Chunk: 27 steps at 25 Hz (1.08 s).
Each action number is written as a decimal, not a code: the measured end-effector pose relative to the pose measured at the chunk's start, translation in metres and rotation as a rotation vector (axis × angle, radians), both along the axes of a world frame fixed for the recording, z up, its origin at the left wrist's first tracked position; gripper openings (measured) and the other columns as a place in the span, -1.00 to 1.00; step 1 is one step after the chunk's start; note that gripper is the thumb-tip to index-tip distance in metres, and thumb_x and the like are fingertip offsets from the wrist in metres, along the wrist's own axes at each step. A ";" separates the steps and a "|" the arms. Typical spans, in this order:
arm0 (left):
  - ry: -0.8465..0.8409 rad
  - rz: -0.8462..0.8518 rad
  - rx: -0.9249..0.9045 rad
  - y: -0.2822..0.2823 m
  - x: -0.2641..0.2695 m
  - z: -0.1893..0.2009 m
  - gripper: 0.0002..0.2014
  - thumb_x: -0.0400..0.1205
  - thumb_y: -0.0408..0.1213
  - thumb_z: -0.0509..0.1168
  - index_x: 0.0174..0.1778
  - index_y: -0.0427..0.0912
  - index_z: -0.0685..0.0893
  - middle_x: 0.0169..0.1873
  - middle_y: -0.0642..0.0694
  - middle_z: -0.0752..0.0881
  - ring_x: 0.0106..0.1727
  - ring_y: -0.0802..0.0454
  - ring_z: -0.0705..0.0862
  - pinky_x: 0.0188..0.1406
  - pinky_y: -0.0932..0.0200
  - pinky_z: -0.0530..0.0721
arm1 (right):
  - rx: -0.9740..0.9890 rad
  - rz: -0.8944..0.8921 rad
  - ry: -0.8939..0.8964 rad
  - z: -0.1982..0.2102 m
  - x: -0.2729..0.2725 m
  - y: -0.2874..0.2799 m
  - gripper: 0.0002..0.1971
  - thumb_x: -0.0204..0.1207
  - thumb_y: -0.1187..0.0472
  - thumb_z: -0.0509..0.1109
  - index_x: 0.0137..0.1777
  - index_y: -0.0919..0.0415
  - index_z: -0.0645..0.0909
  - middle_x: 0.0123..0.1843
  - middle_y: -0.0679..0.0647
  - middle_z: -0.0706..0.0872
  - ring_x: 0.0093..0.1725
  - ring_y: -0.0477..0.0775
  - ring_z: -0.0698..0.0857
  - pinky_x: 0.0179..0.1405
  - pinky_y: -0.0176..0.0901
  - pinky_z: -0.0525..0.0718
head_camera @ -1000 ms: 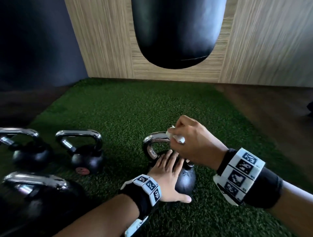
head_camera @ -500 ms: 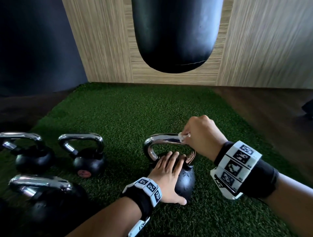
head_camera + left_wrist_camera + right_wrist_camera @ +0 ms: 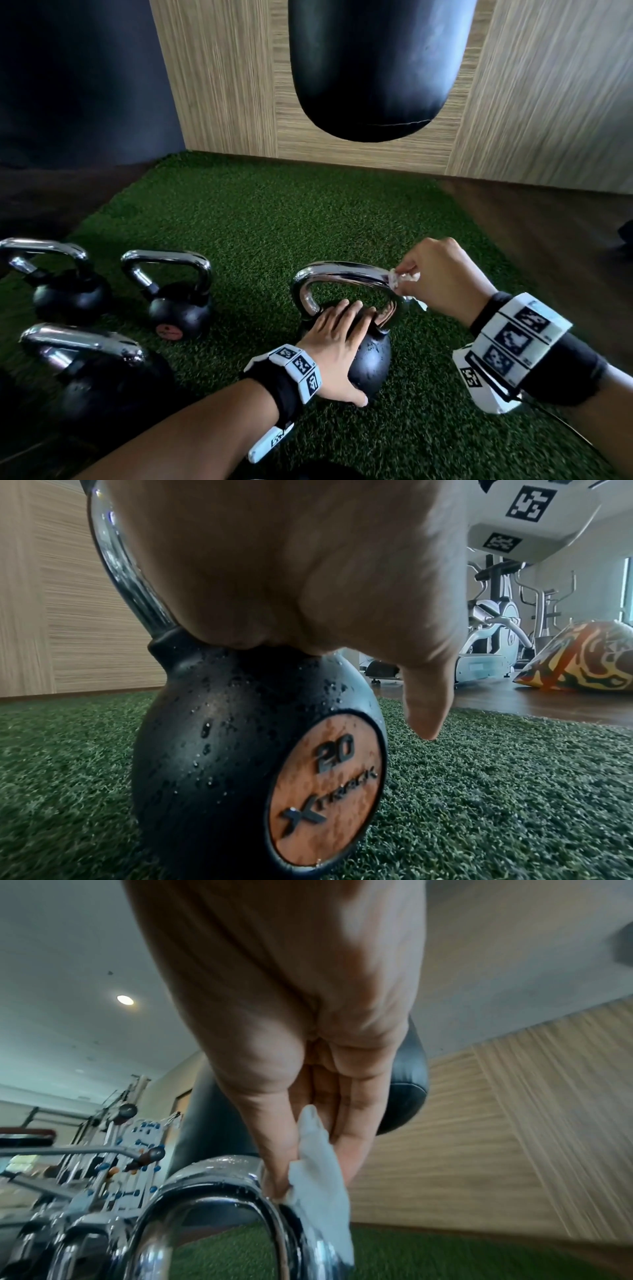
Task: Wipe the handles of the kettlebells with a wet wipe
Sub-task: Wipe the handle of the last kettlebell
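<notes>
Chrome handle [image 3: 342, 274] of the black kettlebell [image 3: 371, 358] on the green turf [image 3: 274, 219] is getting rubbed at its right bend, where the right hand [image 3: 442, 277] is pinching a white wet wipe [image 3: 399, 278] against it. Left hand [image 3: 334, 342] is lying flat, fingers straight, pressing the kettlebell's top.

We read one legible marking: the orange round plate [image 3: 325, 785] on the side of the black kettlebell [image 3: 219, 750] carries the raised number "20", and below it a large "X" followed by small letters that appear to read "TRACK". The wristbands [image 3: 513, 339] bear only black-and-white coded squares, not text. The red disc [image 3: 168, 331] on a smaller kettlebell [image 3: 178, 308] is too blurred to read.
</notes>
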<state>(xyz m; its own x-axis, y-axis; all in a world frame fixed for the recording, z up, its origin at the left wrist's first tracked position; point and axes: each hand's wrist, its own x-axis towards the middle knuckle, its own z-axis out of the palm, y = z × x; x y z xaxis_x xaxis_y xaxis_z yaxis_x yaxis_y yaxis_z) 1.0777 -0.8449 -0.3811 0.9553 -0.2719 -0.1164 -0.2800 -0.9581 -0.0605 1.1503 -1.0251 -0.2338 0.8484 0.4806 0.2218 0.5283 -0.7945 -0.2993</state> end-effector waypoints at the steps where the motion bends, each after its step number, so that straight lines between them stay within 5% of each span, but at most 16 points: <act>1: 0.005 0.000 0.002 0.000 -0.001 0.000 0.35 0.38 0.50 0.33 0.74 -0.14 -0.40 0.70 -0.18 -0.49 0.72 -0.21 -0.48 0.70 -0.19 -0.38 | 0.038 0.005 0.029 -0.002 0.002 -0.004 -0.80 0.29 0.14 0.74 -0.09 0.05 0.88 -0.26 -0.11 0.80 -0.36 -0.22 0.67 -0.58 -0.57 0.32; 3: 0.007 0.009 0.002 -0.001 -0.003 0.002 0.34 0.39 0.48 0.34 0.74 -0.14 -0.40 0.70 -0.17 -0.49 0.72 -0.20 -0.48 0.70 -0.18 -0.38 | 0.078 0.000 0.144 -0.008 0.007 -0.015 -0.82 0.26 0.14 0.76 -0.15 0.04 0.88 -0.39 -0.27 0.71 -0.49 -0.34 0.63 -0.63 -0.58 0.41; 8: 0.009 0.000 -0.027 -0.004 -0.004 0.008 0.34 0.39 0.45 0.36 0.74 -0.15 -0.39 0.72 -0.14 -0.44 0.73 -0.18 -0.44 0.61 -0.10 -0.45 | 0.128 -0.001 0.379 -0.030 0.024 -0.031 -0.86 0.25 0.18 0.76 -0.22 0.07 0.88 -0.51 -0.24 0.76 -0.58 -0.32 0.54 -0.65 -0.53 0.39; 13: 0.033 0.008 -0.070 -0.001 -0.003 0.009 0.37 0.36 0.35 0.45 0.71 -0.07 -0.46 0.73 -0.10 -0.41 0.74 -0.15 -0.43 0.68 -0.12 -0.38 | 0.092 -0.040 0.452 -0.070 0.030 -0.025 -0.81 0.20 0.11 0.78 -0.28 0.06 0.82 -0.36 -0.10 0.84 -0.40 -0.21 0.75 -0.56 -0.49 0.55; 17: 0.090 0.018 -0.104 0.000 0.000 0.015 0.36 0.35 0.26 0.47 0.70 -0.01 -0.48 0.73 -0.05 -0.41 0.74 -0.12 -0.44 0.66 -0.08 -0.38 | 0.302 -0.078 0.607 -0.105 0.023 -0.022 -0.78 0.21 0.16 0.78 -0.20 0.16 0.84 -0.29 0.00 0.88 -0.32 -0.11 0.82 -0.32 -0.26 0.79; 19: 0.124 0.025 -0.132 -0.002 0.000 0.026 0.28 0.40 0.19 0.49 0.75 -0.04 -0.34 0.77 -0.09 -0.29 0.77 -0.14 -0.31 0.75 -0.11 -0.27 | 0.452 -0.084 0.727 -0.108 0.019 -0.027 -0.75 0.24 0.20 0.77 -0.12 0.22 0.83 -0.20 0.08 0.90 -0.22 0.00 0.86 -0.18 -0.10 0.85; 22: 0.224 0.052 -0.326 0.006 0.000 0.058 -0.21 0.61 -0.02 0.35 0.76 0.10 0.14 0.78 -0.08 0.12 0.77 -0.10 0.15 0.74 -0.07 0.19 | 0.369 0.023 0.938 -0.103 0.007 -0.042 -0.79 0.39 0.24 0.68 -0.01 0.21 0.79 -0.11 0.07 0.90 -0.20 -0.06 0.85 -0.18 -0.12 0.84; 25: 0.166 0.158 -0.471 0.027 -0.011 0.085 -0.61 0.71 0.15 0.24 0.43 0.18 0.65 0.45 0.04 0.68 0.39 0.07 0.67 0.43 0.05 0.61 | 0.285 0.207 1.022 -0.082 -0.007 -0.052 -0.74 0.39 0.24 0.67 0.05 0.19 0.75 -0.01 0.10 0.89 -0.09 0.01 0.85 -0.15 -0.17 0.79; 27: 0.164 0.258 -0.818 0.035 -0.022 0.091 -0.63 0.74 0.14 0.22 0.29 0.05 0.77 0.17 0.07 0.84 0.21 0.09 0.79 0.31 0.05 0.71 | 0.374 0.278 0.948 -0.063 -0.017 -0.047 -0.69 0.31 0.22 0.70 0.02 0.24 0.76 -0.02 0.17 0.89 -0.10 0.06 0.85 -0.19 -0.19 0.76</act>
